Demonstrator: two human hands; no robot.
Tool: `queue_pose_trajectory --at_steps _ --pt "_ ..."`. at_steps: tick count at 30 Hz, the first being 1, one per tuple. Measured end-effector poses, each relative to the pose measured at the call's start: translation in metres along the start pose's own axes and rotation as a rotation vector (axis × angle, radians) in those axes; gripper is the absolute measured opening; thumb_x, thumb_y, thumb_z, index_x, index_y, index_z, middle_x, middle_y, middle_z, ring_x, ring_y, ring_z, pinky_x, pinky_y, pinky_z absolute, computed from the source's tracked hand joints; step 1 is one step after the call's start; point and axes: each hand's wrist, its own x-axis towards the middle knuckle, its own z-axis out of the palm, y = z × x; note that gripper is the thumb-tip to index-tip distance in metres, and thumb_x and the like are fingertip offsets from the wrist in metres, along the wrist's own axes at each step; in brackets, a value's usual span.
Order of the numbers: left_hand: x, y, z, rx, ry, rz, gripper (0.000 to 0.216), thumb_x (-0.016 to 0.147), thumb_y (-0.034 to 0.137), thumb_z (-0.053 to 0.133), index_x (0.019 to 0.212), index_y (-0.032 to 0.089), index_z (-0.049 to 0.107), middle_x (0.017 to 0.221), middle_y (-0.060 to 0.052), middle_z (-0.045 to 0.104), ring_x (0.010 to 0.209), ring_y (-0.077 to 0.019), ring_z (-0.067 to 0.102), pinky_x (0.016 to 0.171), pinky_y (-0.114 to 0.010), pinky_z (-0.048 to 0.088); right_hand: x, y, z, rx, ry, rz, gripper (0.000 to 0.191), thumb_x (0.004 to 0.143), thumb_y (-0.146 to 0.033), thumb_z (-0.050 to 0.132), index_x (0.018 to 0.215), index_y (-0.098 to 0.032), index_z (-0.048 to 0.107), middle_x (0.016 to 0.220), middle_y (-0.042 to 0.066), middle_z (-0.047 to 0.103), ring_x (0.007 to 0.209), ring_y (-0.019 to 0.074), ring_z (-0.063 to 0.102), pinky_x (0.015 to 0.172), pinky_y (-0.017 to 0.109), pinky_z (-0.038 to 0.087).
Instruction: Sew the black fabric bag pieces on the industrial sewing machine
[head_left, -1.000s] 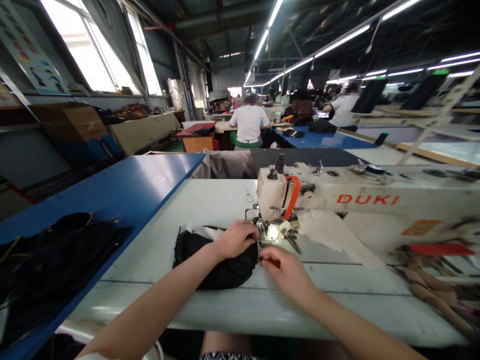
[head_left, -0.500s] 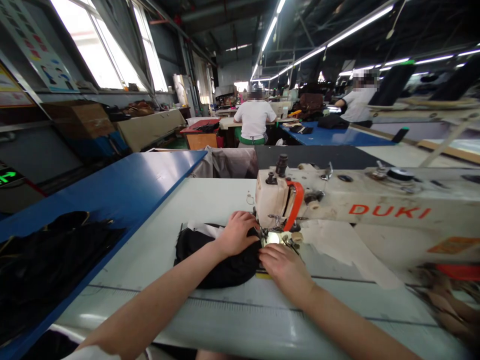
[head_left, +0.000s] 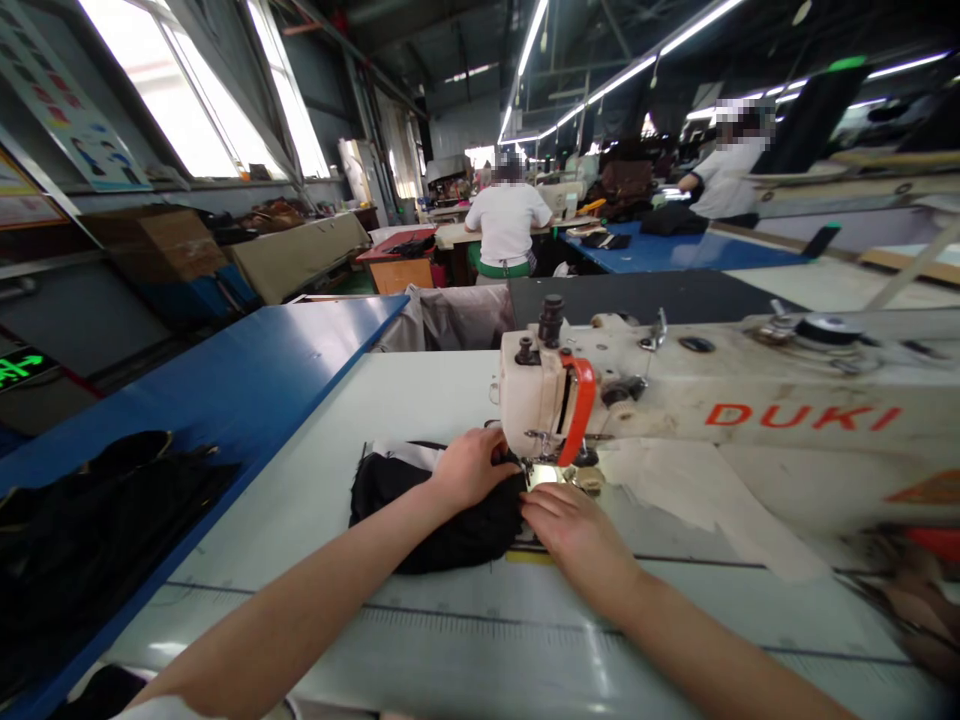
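A bunched piece of black fabric (head_left: 442, 525) lies on the pale sewing table (head_left: 360, 420), its right edge under the head of a cream sewing machine (head_left: 675, 395) marked DUKI. My left hand (head_left: 471, 466) rests on top of the fabric, fingers curled over it beside the needle. My right hand (head_left: 568, 528) presses on the fabric's right edge just in front of the lit needle plate, fingers together. A white layer (head_left: 409, 455) shows behind the black fabric.
A blue table (head_left: 247, 370) on the left holds a heap of dark cloth (head_left: 97, 520). A pale cloth (head_left: 675, 485) lies under the machine arm. Brown pieces (head_left: 922, 600) sit at the right edge. Two people in white shirts (head_left: 508, 225) work at distant tables.
My right hand has slid left and forward onto the fabric's edge by the needle. My left hand stays on the fabric. The view has shifted a little.
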Motion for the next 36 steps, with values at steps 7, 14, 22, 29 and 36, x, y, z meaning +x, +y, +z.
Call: queue_pose_trajectory --at_steps 7,14,22,29,36 --pt "0.025 -0.008 0.014 -0.158 -0.033 0.043 0.020 0.074 0.028 0.066 0.091 0.019 0.066 0.086 -0.003 0.069 0.081 -0.0203 0.064 0.075 -0.028 0.048 0.001 0.006 -0.005 -0.021 -0.010 0.114 0.013 0.080 -0.006 0.062 0.088 -0.015 0.066 0.095 0.006 0.068 0.096 0.0222 0.056 0.086 0.035 0.047" --pt "0.012 -0.002 0.006 -0.291 -0.050 0.104 0.020 0.075 0.028 0.065 0.093 0.018 0.067 0.088 -0.001 0.070 0.081 -0.0182 0.065 0.077 -0.027 0.050 -0.008 0.000 -0.006 -0.039 0.010 0.058 0.011 0.085 -0.008 0.057 0.085 -0.016 0.065 0.095 0.006 0.067 0.095 0.0218 0.055 0.087 0.035 0.044" --pt "0.014 0.001 0.006 -0.293 -0.050 0.096 0.019 0.074 0.024 0.065 0.093 0.018 0.068 0.090 -0.002 0.071 0.084 -0.0196 0.065 0.081 -0.029 0.050 -0.007 0.000 -0.005 -0.046 0.013 0.062 0.013 0.086 -0.009 0.055 0.086 -0.017 0.064 0.095 0.006 0.067 0.096 0.0213 0.055 0.086 0.034 0.044" --pt "0.016 -0.004 0.011 -0.292 -0.022 0.161 0.021 0.075 0.022 0.063 0.095 0.018 0.068 0.095 -0.004 0.070 0.087 -0.0203 0.064 0.084 -0.030 0.049 -0.007 0.002 -0.002 -0.022 0.015 0.073 0.011 0.086 -0.010 0.055 0.085 -0.017 0.064 0.096 0.007 0.067 0.095 0.0221 0.055 0.086 0.035 0.043" --pt "0.015 0.000 0.005 -0.258 -0.072 0.111 0.023 0.073 0.020 0.063 0.096 0.017 0.066 0.093 -0.002 0.069 0.085 -0.0195 0.064 0.079 -0.029 0.050 -0.008 0.000 -0.007 -0.021 0.065 0.047 0.013 0.088 -0.013 0.054 0.081 -0.018 0.063 0.087 0.005 0.066 0.094 0.0211 0.055 0.084 0.034 0.043"
